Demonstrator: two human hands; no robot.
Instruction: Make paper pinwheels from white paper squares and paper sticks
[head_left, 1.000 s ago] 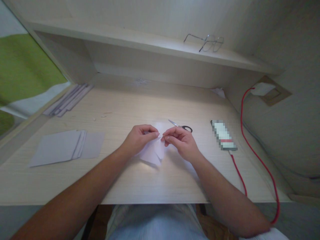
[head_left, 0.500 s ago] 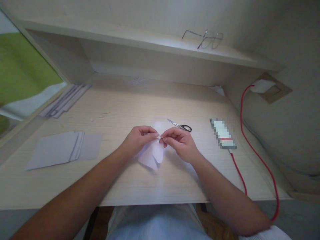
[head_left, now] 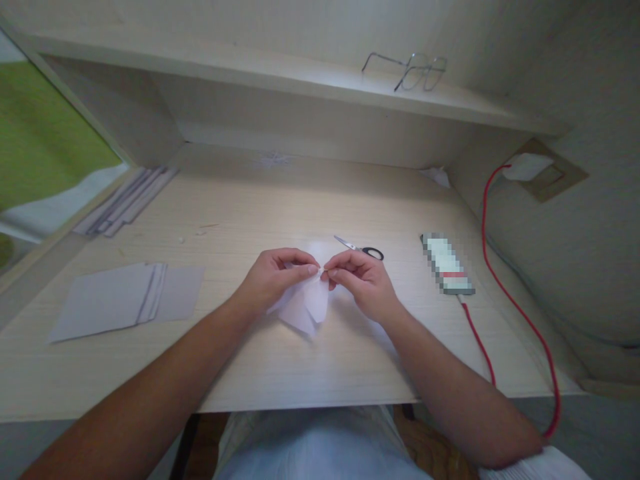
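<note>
Folded paper (head_left: pixel 305 308) pinched at top by left hand (head_left: pixel 274 279) and right hand (head_left: pixel 361 280) fingertips, mid-desk; judge: keep pinch tight, ease layers apart slowly.

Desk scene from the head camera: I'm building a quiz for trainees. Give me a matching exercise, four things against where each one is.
Things:
1. scissors
2. glasses
3. folded paper
4. paper stack

Places:
A. on the upper shelf
B. pinched by the left hand and the right hand
C. flat on the desk, far left
D. on the desk just beyond the right hand

Pairs: 1-D, 2-A, 3-B, 4-C
</note>
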